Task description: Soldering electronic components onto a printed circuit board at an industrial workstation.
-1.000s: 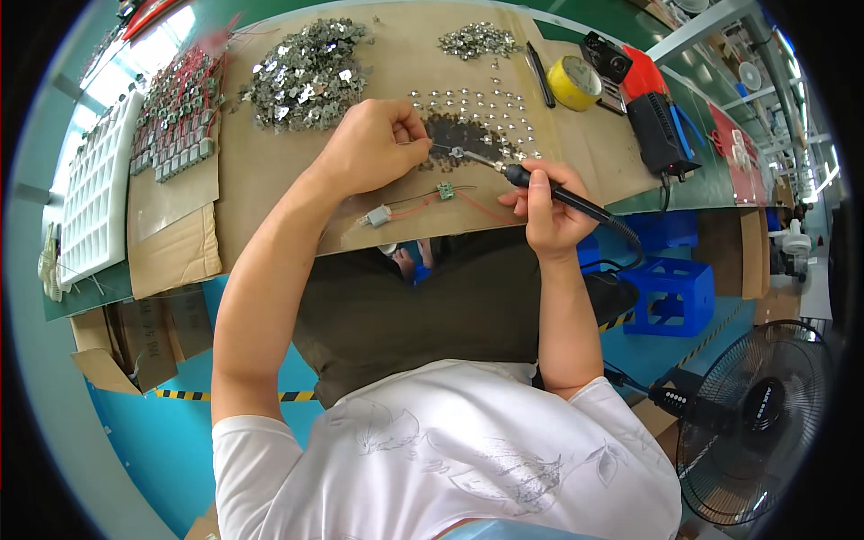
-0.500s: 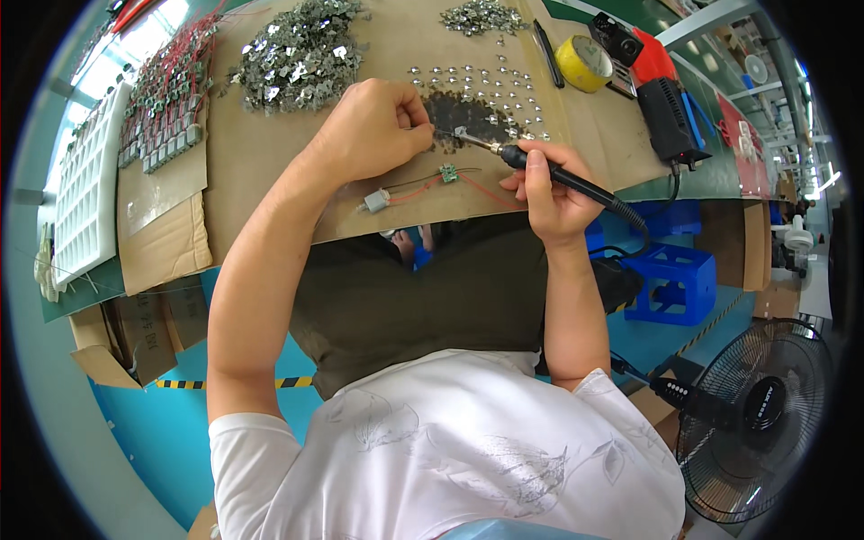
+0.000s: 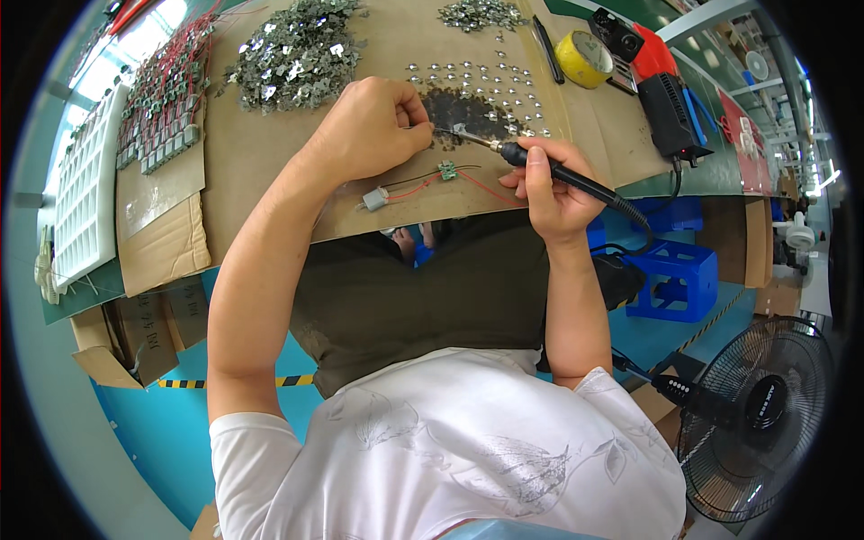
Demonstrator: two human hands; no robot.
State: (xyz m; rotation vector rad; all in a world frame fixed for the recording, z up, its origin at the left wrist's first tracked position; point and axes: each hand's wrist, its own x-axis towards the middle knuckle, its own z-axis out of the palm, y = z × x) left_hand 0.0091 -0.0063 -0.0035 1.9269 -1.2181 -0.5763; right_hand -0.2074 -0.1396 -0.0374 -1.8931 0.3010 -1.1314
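My right hand [image 3: 560,200] grips a black-handled soldering iron [image 3: 514,155] like a pen. The iron's tip meets a small shiny metal piece over a dark scorched patch [image 3: 477,108] on the brown board. Just left of the tip is my left hand [image 3: 378,130], its thumb and forefinger pinched together. Whatever lies in that pinch is too small to make out. Below the tip, a small green circuit board [image 3: 447,170] lies on the board, joined by red and dark wires to a little silver motor [image 3: 374,199].
Metal tabs [image 3: 292,58] form a big heap at the back, with a smaller heap [image 3: 481,14] and spaced rows right of it. Wired motors [image 3: 166,108] and a white gridded tray [image 3: 85,193] stand left. Yellow tape [image 3: 583,59] and a black power unit [image 3: 670,115] are right.
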